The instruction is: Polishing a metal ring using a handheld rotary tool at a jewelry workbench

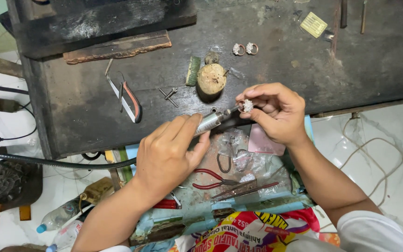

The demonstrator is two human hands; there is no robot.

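Head view, left hand (166, 156) fingers clamped on rotary handpiece (209, 122), right hand (276, 112) fingers pinching ring (246, 106) — wooden peg (211, 80) just behind

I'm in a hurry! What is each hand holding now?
Left hand: closed on the rotary tool handpiece.
Right hand: fingers pinching the jewelled ring.

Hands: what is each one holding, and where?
Left hand grips the rotary tool by its metal barrel; right hand pinches the ring at its band.

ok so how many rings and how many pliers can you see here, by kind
rings: 3, with two on the bench and one in the right hand
pliers: 2, one pair on the bench and one red-handled pair in the tray
total: 5
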